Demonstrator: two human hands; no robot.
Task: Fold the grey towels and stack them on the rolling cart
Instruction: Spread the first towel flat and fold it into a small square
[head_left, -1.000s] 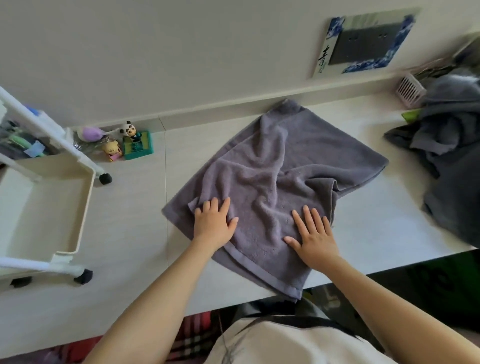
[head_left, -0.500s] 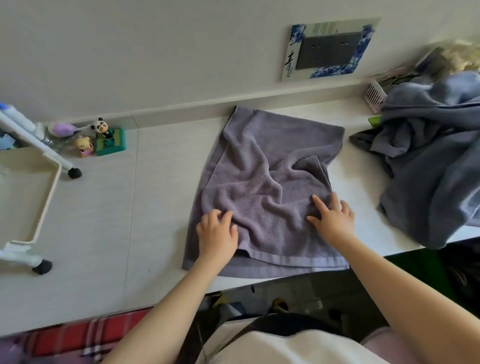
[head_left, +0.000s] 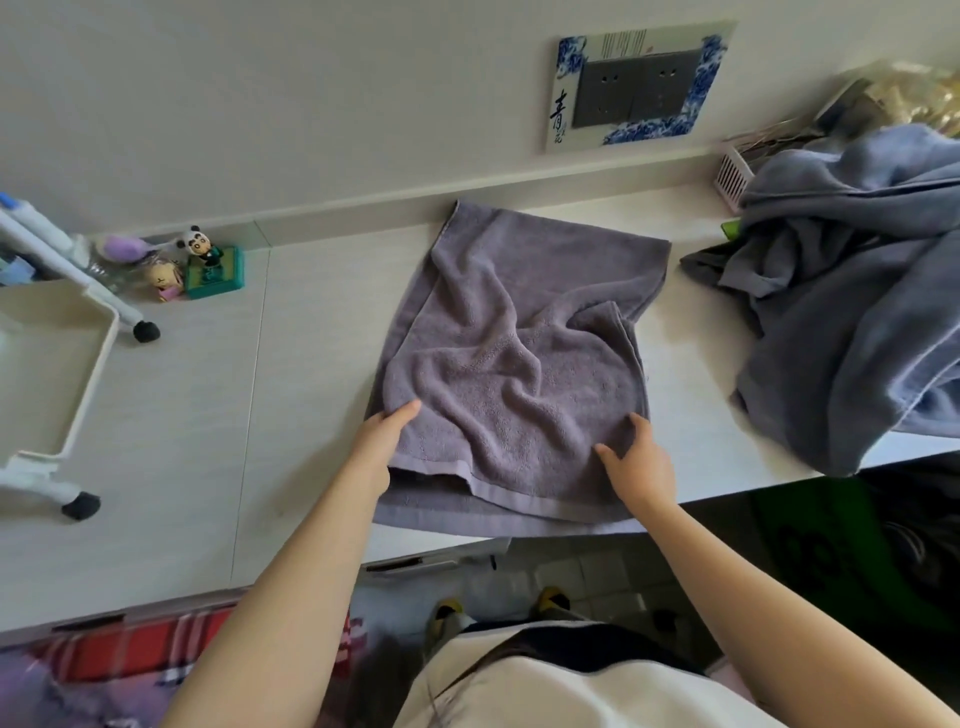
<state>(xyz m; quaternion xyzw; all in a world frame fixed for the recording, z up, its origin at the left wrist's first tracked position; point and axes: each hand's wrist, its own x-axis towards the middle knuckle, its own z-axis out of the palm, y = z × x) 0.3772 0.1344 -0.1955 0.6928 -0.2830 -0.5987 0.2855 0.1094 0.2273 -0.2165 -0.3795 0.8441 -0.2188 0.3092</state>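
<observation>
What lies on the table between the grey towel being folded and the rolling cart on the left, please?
Only bare table lies between the grey towel and the rolling cart in the head view; the figurines sit farther back.

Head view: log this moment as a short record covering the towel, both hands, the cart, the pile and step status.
towel: spread on the table, wrinkled, near edge doubled over
left hand: fingers tucked under the towel's left near corner, thumb on top
right hand: resting on the towel's right near part, fingers loosely bent
cart: at left, visible tray holds no towel
pile: unfolded towels heaped at right
status: fold unfinished, nothing stacked
</observation>
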